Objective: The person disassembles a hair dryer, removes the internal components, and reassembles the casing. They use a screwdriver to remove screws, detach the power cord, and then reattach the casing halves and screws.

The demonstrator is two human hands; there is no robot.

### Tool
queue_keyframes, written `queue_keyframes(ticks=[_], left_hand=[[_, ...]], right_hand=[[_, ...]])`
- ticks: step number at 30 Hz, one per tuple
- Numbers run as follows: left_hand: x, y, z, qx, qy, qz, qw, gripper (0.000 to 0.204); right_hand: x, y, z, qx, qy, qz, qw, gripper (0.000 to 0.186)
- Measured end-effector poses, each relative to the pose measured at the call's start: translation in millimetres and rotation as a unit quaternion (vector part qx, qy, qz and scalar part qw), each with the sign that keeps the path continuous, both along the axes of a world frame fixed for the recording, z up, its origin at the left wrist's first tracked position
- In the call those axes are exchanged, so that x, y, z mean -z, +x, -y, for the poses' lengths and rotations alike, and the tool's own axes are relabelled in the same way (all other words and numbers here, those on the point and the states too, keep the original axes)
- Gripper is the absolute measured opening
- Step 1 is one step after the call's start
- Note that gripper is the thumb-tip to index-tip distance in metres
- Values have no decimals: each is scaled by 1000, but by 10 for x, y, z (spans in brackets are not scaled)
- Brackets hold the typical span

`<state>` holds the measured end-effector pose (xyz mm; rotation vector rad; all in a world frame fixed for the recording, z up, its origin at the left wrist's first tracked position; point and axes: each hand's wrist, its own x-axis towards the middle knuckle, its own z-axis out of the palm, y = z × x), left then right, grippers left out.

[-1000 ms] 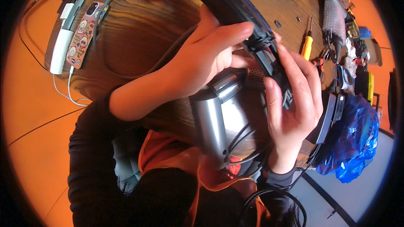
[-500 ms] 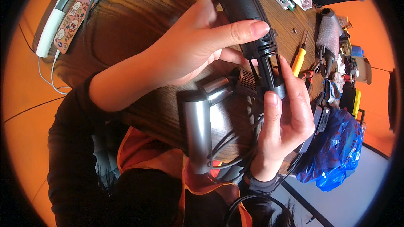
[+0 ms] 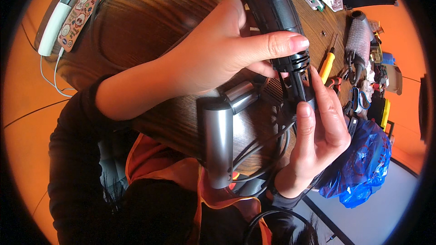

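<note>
One black curved housing (image 3: 274,11) is held over the wooden table (image 3: 136,27), steeper than a second ago, so its narrow end (image 3: 296,85) seems easier to reach. The left hand (image 3: 222,52) grasps its body; the right hand (image 3: 318,138) pinches that end. A grey cylinder (image 3: 218,140) sits nearby.

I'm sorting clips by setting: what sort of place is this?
Probably a repair or assembly workspace, perhaps just a desk used as one. A yellow-handled screwdriver and a bubble-wrapped cylinder lie on the wooden table, and a black curved part is being held above it.
</note>
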<state>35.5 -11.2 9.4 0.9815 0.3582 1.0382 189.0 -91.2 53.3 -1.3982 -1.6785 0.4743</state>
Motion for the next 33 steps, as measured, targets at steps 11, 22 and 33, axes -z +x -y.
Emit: queue_keyframes(ticks=[11, 22, 33], left_hand=[[-9, -6, 9, 3, -46, -2, 999, 32], [-150, -91, -63, 71, -120, 56, 989, 43], [-327, -88, 2, 32, -123, -21, 992, 48]], right_hand=[[84, -24, 6, 31, 85, -250, 964, 34], [113, -35, -12, 7, 75, 54, 996, 28], [108, -113, -24, 85, 117, 27, 989, 28]])
